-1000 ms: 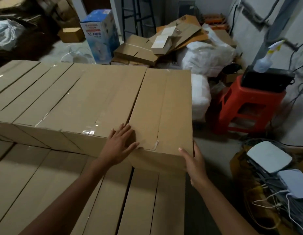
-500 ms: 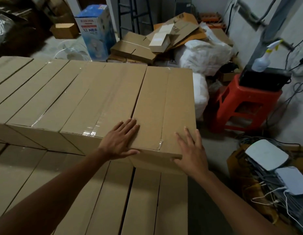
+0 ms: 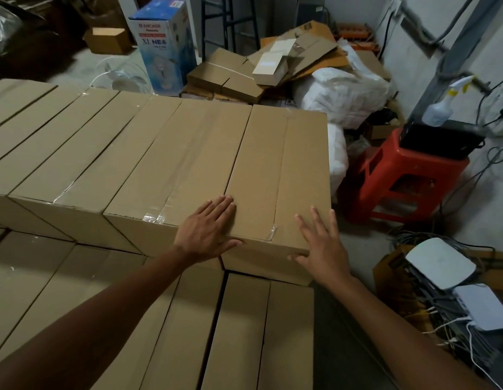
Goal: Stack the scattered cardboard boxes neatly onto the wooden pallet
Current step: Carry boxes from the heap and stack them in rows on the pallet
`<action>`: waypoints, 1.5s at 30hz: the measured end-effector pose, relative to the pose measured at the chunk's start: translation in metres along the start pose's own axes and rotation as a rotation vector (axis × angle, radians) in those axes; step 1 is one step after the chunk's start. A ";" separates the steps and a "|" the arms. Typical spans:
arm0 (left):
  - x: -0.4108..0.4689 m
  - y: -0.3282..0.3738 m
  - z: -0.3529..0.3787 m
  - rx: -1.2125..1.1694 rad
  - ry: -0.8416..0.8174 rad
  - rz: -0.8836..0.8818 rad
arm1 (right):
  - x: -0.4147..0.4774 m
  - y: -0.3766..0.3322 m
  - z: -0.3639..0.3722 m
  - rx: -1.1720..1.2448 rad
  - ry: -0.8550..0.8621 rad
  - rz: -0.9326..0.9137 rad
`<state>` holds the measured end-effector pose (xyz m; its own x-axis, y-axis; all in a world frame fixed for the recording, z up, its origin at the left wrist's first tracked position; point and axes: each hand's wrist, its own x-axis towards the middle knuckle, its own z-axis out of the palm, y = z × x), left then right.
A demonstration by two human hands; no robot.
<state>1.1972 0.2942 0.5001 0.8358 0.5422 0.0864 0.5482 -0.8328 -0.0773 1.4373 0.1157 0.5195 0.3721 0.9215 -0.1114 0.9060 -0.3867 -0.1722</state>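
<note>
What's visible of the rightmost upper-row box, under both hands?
Plain brown cardboard box, long and narrow, lying flat at the upper row's right end. Flaps closed, clear tape on the centre seam folding over the near edge. Left side against the neighbouring box; it rests on the lower tier. The left hand lies flat on its near left corner, right hand flat on the near right corner.

The person's left hand (image 3: 206, 233) and right hand (image 3: 325, 247) are bare, with nails trimmed short on the fingers (image 3: 318, 220). Back from the fingers, the left forearm (image 3: 104, 313) and right forearm (image 3: 399, 319) are bare to the frame edge.
</note>
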 end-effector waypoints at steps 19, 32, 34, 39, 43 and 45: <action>0.007 0.005 0.001 -0.012 0.023 0.015 | -0.001 0.012 0.013 -0.076 0.056 -0.042; 0.006 0.008 -0.004 -0.015 -0.098 -0.009 | -0.001 0.005 0.003 -0.089 -0.051 -0.005; 0.005 0.009 -0.007 0.004 -0.127 -0.007 | -0.001 0.004 -0.003 -0.070 -0.094 -0.002; -0.004 0.013 -0.029 -0.010 -0.163 -0.004 | -0.011 -0.012 -0.031 0.000 -0.144 -0.025; -0.019 0.024 -0.065 -0.026 -0.126 -0.020 | -0.044 -0.041 -0.060 0.110 -0.022 -0.007; -0.030 0.029 -0.088 -0.088 -0.073 -0.032 | -0.066 -0.056 -0.077 0.177 0.040 -0.006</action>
<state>1.1851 0.2438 0.5823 0.8195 0.5729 0.0144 0.5728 -0.8196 0.0124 1.3776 0.0792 0.6119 0.3778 0.9231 -0.0716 0.8599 -0.3785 -0.3426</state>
